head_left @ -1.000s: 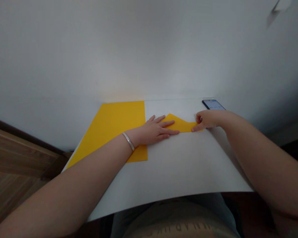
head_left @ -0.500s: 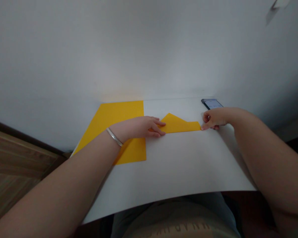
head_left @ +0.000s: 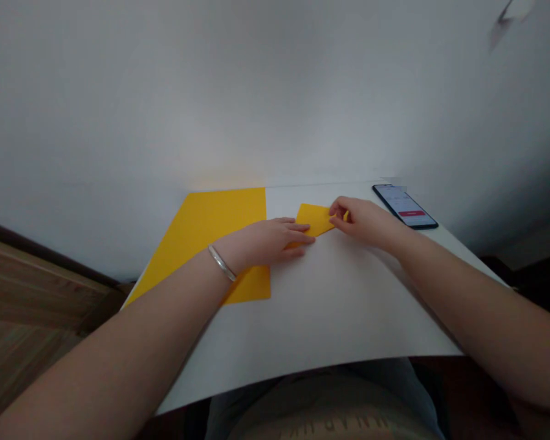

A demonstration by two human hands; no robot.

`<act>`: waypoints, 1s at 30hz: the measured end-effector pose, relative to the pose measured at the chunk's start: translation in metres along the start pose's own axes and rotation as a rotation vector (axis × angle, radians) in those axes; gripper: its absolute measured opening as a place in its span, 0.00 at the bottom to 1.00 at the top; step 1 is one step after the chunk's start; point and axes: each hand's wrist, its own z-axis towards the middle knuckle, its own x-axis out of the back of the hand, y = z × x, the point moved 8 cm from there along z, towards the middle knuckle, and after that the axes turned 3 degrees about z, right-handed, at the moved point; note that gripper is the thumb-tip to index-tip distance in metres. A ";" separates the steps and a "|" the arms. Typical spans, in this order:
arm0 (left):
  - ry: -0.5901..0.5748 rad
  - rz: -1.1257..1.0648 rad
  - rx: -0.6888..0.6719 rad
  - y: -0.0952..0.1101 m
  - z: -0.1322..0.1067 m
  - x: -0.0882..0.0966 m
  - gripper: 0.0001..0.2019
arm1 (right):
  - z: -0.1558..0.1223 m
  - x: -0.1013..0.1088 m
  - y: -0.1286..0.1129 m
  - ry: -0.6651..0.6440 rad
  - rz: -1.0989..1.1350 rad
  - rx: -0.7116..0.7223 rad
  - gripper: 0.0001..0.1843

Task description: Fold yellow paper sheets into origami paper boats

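Note:
A small folded piece of yellow paper (head_left: 312, 218) lies on the white table (head_left: 330, 305), near the back. My left hand (head_left: 268, 239), a silver bangle on its wrist, lies with fingers stretched out flat on the paper's left end. My right hand (head_left: 362, 221) pinches the paper's right part between thumb and fingers, holding it folded over toward the left. A large flat yellow sheet (head_left: 211, 235) lies to the left, partly under my left forearm.
A black phone (head_left: 404, 205) with a lit screen lies at the table's back right corner. A white wall stands right behind the table. Wooden floor (head_left: 22, 293) shows at the left, and my lap is below the table's front edge.
My right hand has moved left from the paper's right tip, bringing that end over so the piece looks shorter. The phone, half covered before, shows fully. My left hand stays on the left end.

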 end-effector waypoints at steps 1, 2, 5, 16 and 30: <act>0.008 0.015 -0.004 0.004 0.002 0.001 0.21 | -0.001 -0.005 -0.008 -0.004 -0.036 0.014 0.10; 0.029 0.019 -0.012 0.008 0.004 0.002 0.23 | -0.001 -0.009 -0.013 -0.002 -0.076 0.017 0.11; 0.070 0.017 -0.008 0.011 0.009 0.002 0.24 | 0.000 -0.018 -0.015 -0.005 -0.169 0.003 0.14; 0.004 -0.190 0.011 -0.009 0.003 0.013 0.16 | 0.007 -0.021 0.005 -0.044 -0.289 -0.057 0.12; 0.110 -0.268 0.230 -0.017 0.003 0.022 0.15 | 0.005 -0.019 0.005 -0.008 -0.245 -0.032 0.10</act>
